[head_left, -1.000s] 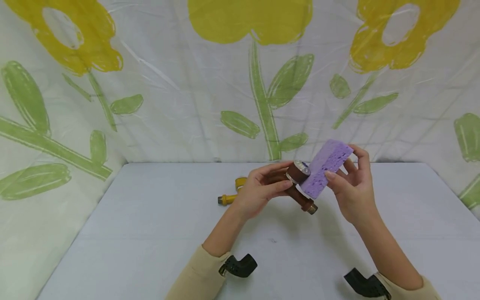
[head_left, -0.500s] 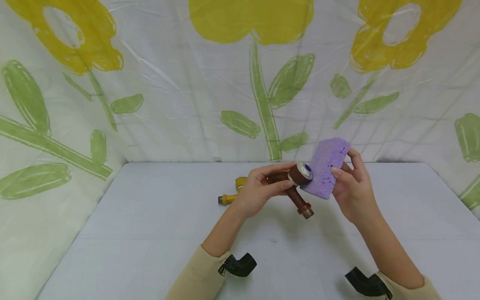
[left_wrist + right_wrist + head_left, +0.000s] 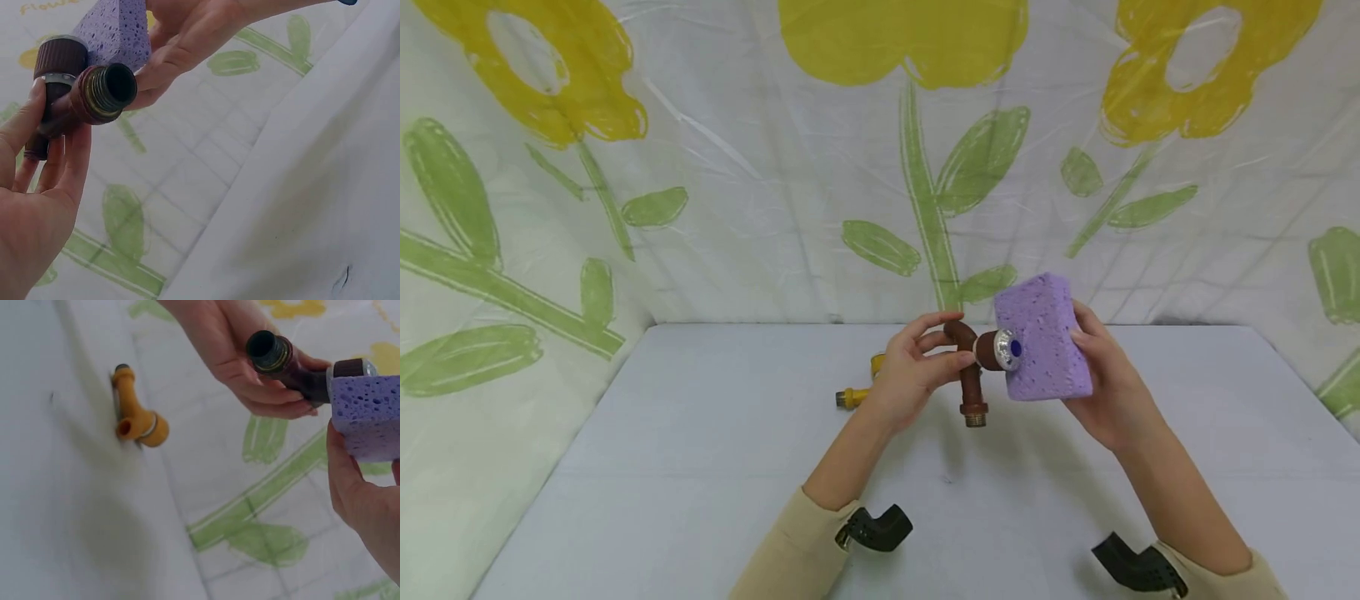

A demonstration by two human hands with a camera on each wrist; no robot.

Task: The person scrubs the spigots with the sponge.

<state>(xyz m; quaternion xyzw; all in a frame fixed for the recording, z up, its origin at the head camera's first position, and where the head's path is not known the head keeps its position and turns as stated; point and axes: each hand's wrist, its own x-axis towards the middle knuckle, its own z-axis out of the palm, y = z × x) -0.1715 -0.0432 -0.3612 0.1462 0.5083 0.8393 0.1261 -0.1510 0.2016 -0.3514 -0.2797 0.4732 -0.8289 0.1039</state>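
Note:
In the head view my left hand (image 3: 913,371) pinches a brown faucet (image 3: 972,387) above the table, its threaded end hanging downward. The faucet's knob has a silver cap with a blue centre and faces right. My right hand (image 3: 1105,383) grips a purple sponge (image 3: 1045,342), held upright behind and beside the knob; the two look to be touching. In the left wrist view the threaded inlet (image 3: 106,94) points toward the camera, with the sponge's pitted side behind it. The right wrist view shows my thumb or fingers along the sponge's edge (image 3: 365,400).
A yellow faucet (image 3: 853,398) lies on the white table (image 3: 700,433), partly hidden behind my left hand. The right wrist view shows that yellow faucet (image 3: 134,412) whole. A curtain (image 3: 737,208) with painted flowers hangs at the table's back edge.
The brown faucet has turned in my left hand, its threaded end swinging from lower right to straight down. My right hand has turned the sponge from slanted to upright and brought it slightly left.

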